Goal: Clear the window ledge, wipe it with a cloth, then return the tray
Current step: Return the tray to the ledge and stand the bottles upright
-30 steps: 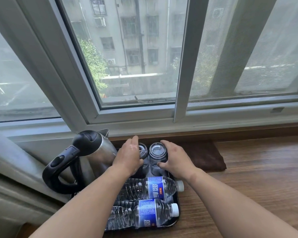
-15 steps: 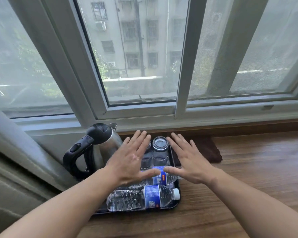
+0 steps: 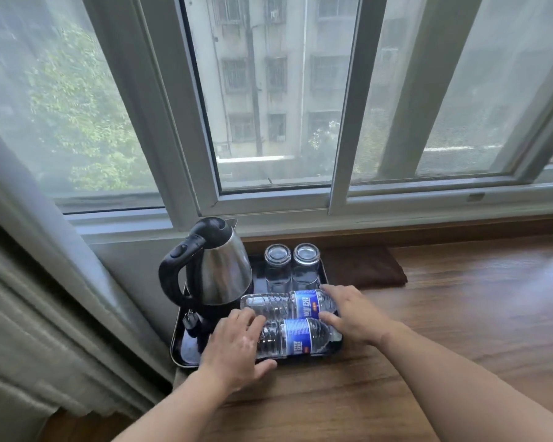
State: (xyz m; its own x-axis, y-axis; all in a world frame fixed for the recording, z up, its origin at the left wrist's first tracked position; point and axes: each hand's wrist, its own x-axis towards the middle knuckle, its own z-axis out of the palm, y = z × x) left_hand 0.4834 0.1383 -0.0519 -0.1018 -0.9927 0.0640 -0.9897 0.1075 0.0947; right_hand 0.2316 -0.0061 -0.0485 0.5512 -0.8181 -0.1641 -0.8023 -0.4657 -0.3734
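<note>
Two hands on a loaded black tray (image 3: 186, 349) at the wooden ledge's (image 3: 460, 314) left end.
Left hand (image 3: 237, 349) and right hand (image 3: 353, 314) lie loosely spread on two water bottles (image 3: 297, 336); kettle (image 3: 219, 266), upturned glasses (image 3: 292, 266) behind.

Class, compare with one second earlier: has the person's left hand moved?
Yes. The left hand has drawn back from the upturned glasses toward the tray's near edge, now resting on the nearer bottle.
</note>
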